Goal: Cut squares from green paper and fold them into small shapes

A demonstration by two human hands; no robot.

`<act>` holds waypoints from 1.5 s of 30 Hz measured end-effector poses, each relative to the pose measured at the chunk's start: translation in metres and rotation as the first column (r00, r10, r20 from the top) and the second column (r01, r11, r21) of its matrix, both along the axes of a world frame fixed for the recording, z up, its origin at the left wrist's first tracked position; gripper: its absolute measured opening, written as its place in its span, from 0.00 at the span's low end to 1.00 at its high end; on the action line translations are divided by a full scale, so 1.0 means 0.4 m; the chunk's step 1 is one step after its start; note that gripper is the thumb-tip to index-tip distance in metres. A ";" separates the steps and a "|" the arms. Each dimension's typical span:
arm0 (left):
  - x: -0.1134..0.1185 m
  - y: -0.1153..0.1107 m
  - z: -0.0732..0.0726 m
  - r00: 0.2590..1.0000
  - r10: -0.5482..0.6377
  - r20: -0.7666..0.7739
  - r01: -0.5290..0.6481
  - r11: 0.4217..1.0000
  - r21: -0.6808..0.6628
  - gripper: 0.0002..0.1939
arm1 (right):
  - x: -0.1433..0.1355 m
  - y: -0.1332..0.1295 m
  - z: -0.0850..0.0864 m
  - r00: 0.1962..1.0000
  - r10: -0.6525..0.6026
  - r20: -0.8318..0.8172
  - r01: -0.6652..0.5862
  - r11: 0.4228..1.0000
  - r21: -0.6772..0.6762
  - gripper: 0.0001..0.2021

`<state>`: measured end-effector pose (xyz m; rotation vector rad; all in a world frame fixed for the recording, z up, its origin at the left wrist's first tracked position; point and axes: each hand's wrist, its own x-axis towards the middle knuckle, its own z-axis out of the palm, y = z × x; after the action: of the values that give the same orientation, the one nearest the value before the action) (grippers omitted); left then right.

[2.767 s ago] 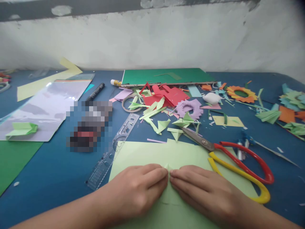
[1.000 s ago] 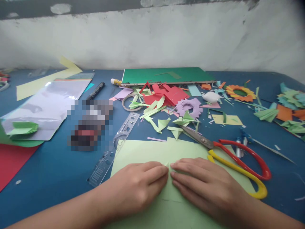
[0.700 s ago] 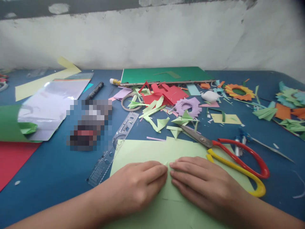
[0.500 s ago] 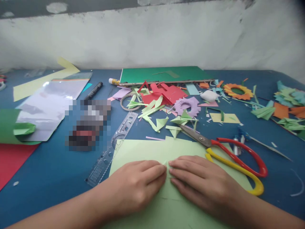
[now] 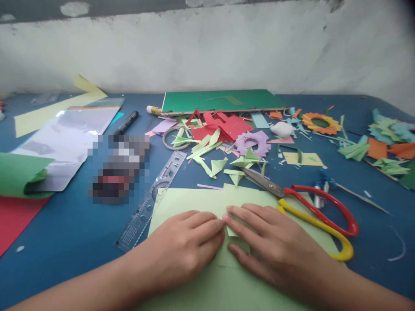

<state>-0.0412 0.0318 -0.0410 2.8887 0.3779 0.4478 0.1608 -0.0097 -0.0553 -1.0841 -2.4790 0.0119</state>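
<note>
A small folded piece of light green paper (image 5: 234, 233) lies on a larger light green sheet (image 5: 191, 198) in front of me. My left hand (image 5: 191, 244) has its fingers closed at the left edge of the piece; its fingertips partly hide the paper. From the other side my right hand (image 5: 270, 242) rests over the piece, fingers stretched out and thumb apart, with paper showing in the gap. Scissors with red and yellow handles (image 5: 324, 216) lie partly on the sheet, beyond my right hand. A clear plastic ruler (image 5: 152, 198) lies to the left.
Behind are green paper scraps (image 5: 218, 165), red paper (image 5: 227, 125), a purple paper ring (image 5: 252, 143), a tape roll (image 5: 167, 140) and a green board (image 5: 220, 100). Leftward lie a black marker (image 5: 126, 124), a blurred-out object (image 5: 119, 168) and a plastic sleeve (image 5: 71, 142). Orange paper rings (image 5: 306, 125) sit right.
My right hand's fingers have moved slightly forward and the thumb has parted from them, showing more of the small paper. The green sheet's curled edge at far left has shifted. The view has moved slightly.
</note>
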 end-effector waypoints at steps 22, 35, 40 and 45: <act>-0.017 -0.017 0.014 0.994 0.084 0.073 -0.087 0.996 0.033 0.15 | 0.014 -0.011 0.003 0.999 -0.032 0.011 0.032 0.999 0.031 0.17; -0.007 0.002 -0.009 0.990 0.063 0.129 -0.050 0.993 -0.105 0.07 | 0.035 -0.013 -0.006 0.992 0.110 -0.060 -0.108 0.994 0.031 0.14; -0.002 0.003 -0.020 0.985 0.053 0.165 -0.039 0.995 -0.091 0.07 | 0.043 -0.030 -0.016 0.991 0.123 -0.050 -0.123 0.992 0.006 0.12; 0.000 0.007 -0.018 0.982 0.040 0.183 -0.025 0.996 -0.082 0.07 | 0.045 -0.028 -0.021 0.988 0.129 -0.082 -0.129 0.992 0.003 0.12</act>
<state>-0.0411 0.0347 -0.0481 2.7393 0.4036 0.6836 0.1788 -0.0207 -0.0639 -0.9033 -2.4713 0.0960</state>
